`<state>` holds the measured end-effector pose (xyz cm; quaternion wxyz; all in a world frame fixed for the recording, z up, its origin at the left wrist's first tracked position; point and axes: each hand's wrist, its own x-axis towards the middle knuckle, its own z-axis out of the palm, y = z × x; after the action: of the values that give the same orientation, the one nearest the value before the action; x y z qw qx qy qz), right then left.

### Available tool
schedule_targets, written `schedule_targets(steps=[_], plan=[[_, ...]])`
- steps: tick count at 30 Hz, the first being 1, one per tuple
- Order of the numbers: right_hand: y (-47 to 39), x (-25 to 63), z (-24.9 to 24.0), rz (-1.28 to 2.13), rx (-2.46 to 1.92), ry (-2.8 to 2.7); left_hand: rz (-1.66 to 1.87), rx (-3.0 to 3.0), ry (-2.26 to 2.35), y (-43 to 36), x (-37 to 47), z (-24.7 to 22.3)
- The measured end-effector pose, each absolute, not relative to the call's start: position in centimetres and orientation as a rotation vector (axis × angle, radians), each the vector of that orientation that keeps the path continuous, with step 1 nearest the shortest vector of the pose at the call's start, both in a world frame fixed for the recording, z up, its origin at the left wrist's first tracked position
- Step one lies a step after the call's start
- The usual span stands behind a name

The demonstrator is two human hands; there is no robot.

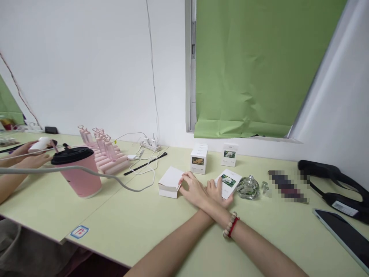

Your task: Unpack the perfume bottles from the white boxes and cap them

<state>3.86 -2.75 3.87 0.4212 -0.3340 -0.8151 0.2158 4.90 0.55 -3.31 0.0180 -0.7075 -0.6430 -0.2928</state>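
My forearms cross over the table. My right hand (192,189), with a bead bracelet and red cord on its wrist, reaches to the left and curls its thumb and fingers at the edge of a plain white box (172,178). Under it, my left hand (216,193) reaches to the right. It grips the near corner of a flat white box with a white flower picture (229,180), thumb along the lower edge and fingers on top. The right hand partly covers the left. Beside the flower box stands a clear glass bottle (248,187).
Behind stand a row of white boxes (198,161) and a single flower box (230,154). Small clear caps (265,188), a tablet (346,234) and a black strap (343,188) lie right. Left are a pink cup (82,177), pink tubes (111,159), a cable and a co-worker's hands (37,154).
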Motion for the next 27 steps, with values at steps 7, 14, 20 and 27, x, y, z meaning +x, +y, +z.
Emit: schedule_targets(steps=[7, 14, 20, 27], plan=[[-1.6, 3.6, 2.8, 0.490, -0.854, -2.050, -0.867, -2.198, -2.003, 0.6, 4.9, -3.2], [0.4, 2.6, 1.7, 0.305, -0.864, -2.035, -1.075, -2.209, -1.989, 1.4, 4.3, -2.8], [0.8, 5.1, 4.5, 0.105, -0.961, -2.003, -1.510, -2.175, -1.839, 1.8, 2.6, -2.1], [2.4, 11.1, 10.8, -0.036, -1.155, -1.733, -1.851, -2.403, -1.575, 0.7, 2.7, -2.4]])
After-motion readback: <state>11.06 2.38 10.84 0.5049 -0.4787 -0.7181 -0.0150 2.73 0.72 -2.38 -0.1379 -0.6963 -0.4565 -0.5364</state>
